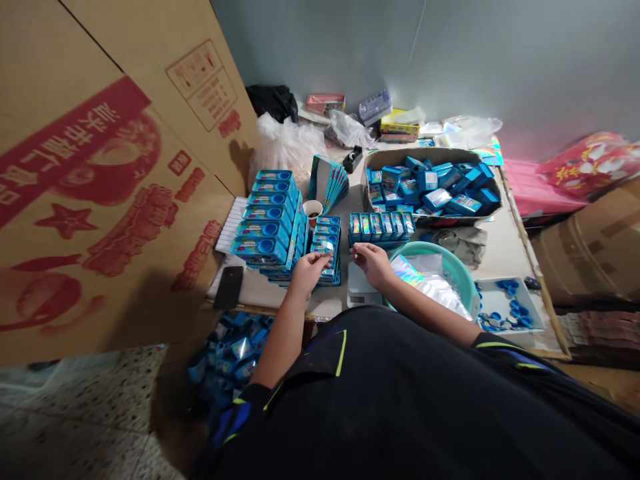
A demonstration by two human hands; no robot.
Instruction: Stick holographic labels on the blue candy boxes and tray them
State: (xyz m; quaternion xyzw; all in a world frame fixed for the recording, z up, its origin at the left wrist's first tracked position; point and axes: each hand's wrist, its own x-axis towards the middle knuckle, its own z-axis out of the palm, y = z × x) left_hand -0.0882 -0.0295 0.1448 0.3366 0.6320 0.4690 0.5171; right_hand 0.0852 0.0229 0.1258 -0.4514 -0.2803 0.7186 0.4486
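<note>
My left hand (309,270) is closed in a pinch on a small shiny piece (327,247), too small to name. It is over a short stack of blue printed boxes (327,230). My right hand (371,260) has thumb and forefinger pressed together; what they hold, if anything, cannot be made out. Just beyond it stands a row of blue boxes with shiny faces (383,227). Taller stacks of blue boxes with round openings (267,227) rise left of my left hand. A grey-white flat object (361,287) lies below my right hand.
A carton (370,210) of loose blue boxes stands behind. At right are a teal basin (467,283) with shiny packaging and a white tray (535,313) with blue caps. A phone (229,287), paper cup (313,210) and large cardboard box (165,153) are left.
</note>
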